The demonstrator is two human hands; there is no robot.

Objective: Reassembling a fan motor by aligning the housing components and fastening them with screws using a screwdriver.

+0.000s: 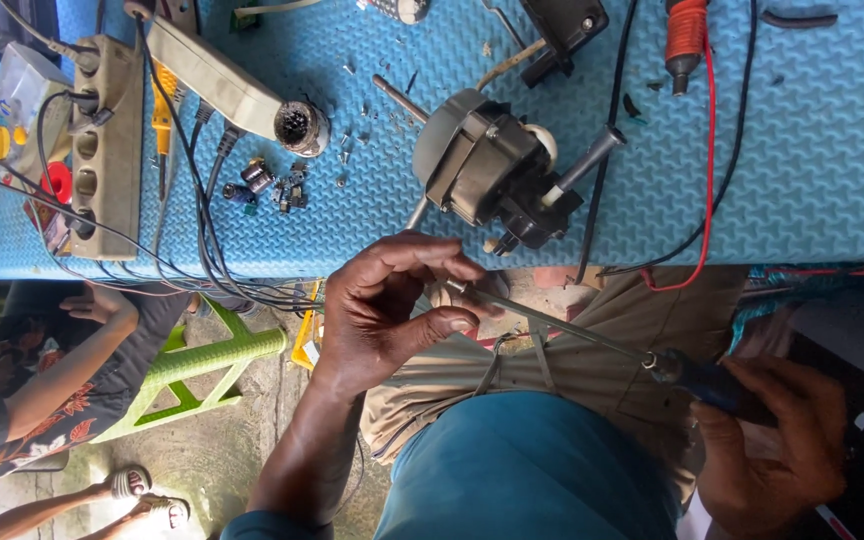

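- The left hand (392,305), at the middle of the frame just below the table edge, has thumb and fingers pinched together around the tip of a long screwdriver (572,332); whether a small screw sits inside that pinch I cannot tell, since the fingers hide it
- The right hand (772,440), at the lower right, is clamped around the screwdriver's dark blue handle, so the shaft runs slanting across the lap between the two hands
- The fan motor (497,165) lies on its side on the blue foam mat (802,150), upper middle of the frame, apart from both hands, its shaft pointing to the upper left
- Risk: the pinch is held over the lap and the gap past the table edge, so anything small in it could drop to the floor and be lost if the tip slips
- Risk: a sudden push from the handle could drive the tip into the fingertips
- Risk: loose screws and small parts (272,185) scattered left of the motor sit near the mat's edge, and a sweep of a wrist or cable could brush them off
- Risk: the black and red wires (704,200) trail over the edge toward the lap, so a snag on the screwdriver could tug the motor
- Another person's arm (62,370) rests at the lower left, well apart
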